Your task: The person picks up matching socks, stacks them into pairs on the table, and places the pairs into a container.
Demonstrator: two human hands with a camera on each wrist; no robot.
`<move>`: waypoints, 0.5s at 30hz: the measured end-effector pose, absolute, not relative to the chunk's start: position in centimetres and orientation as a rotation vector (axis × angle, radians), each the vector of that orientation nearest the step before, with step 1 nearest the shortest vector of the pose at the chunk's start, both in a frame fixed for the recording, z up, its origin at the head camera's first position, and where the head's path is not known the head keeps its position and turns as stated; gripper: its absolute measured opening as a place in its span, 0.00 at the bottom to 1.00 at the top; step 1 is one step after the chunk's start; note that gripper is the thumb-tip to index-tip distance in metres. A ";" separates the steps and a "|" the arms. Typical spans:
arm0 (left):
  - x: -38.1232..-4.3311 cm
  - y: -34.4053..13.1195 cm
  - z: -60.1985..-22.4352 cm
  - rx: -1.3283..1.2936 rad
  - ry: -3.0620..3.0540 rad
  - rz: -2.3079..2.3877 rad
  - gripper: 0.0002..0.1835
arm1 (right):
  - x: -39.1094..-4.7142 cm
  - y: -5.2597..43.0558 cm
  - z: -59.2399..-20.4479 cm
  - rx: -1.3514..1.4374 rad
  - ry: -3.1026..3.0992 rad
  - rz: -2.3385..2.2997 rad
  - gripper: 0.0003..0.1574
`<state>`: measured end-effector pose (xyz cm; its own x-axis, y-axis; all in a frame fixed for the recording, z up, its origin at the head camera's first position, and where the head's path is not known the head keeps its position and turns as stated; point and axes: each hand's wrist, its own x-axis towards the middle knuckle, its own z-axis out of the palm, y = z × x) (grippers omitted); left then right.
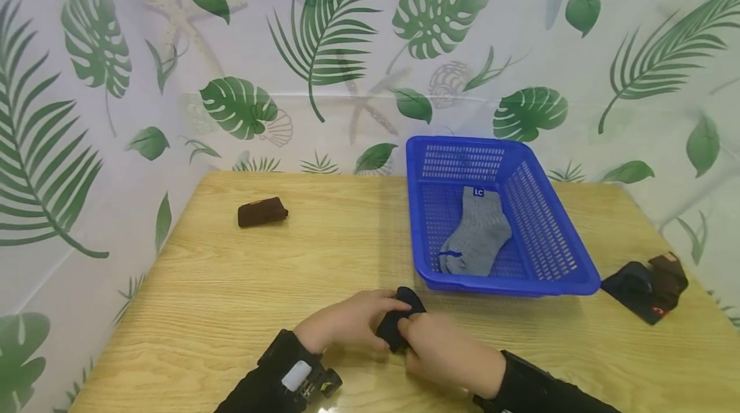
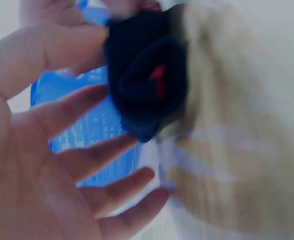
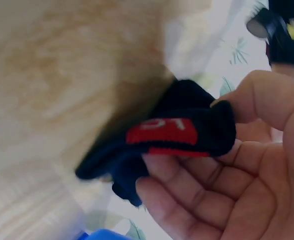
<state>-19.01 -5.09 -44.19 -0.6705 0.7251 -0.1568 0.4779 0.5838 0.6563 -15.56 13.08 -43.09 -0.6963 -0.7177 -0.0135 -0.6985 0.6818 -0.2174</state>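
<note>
A dark navy sock (image 1: 393,328), bunched up, lies between my two hands over the near middle of the table. It carries a red label with pale lettering, clearest in the right wrist view. My right hand (image 1: 448,350) pinches the sock (image 3: 187,132) by its labelled edge, thumb on one side and fingers on the other. My left hand (image 1: 349,322) holds the opposite side of the sock (image 2: 147,75) between thumb and forefingers, its other fingers spread. In the left wrist view the sock looks folded or rolled.
A blue plastic basket (image 1: 451,283) stands beyond my hands to the right, with grey socks (image 1: 476,233) inside. A dark brown rolled bundle (image 1: 262,212) lies at the back left. Black and brown socks (image 1: 650,284) lie right of the basket. A leaf-patterned sheet (image 1: 347,137) hangs behind the table.
</note>
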 end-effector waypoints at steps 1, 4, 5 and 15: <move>-18.8 -5.0 -44.2 0.984 2.426 0.805 0.34 | -15.6 13.2 -42.8 -1.168 2.797 -0.321 0.03; -18.4 -4.2 -44.5 1.030 2.528 0.755 0.26 | -15.6 13.6 -41.7 -1.143 2.816 -0.400 0.10; -18.2 -4.0 -44.6 1.037 2.555 0.756 0.23 | -15.5 13.6 -41.3 -1.141 2.825 -0.419 0.11; -18.1 -3.8 -44.7 1.012 2.544 0.907 0.13 | -14.8 14.2 -38.2 -1.134 2.875 -0.619 0.06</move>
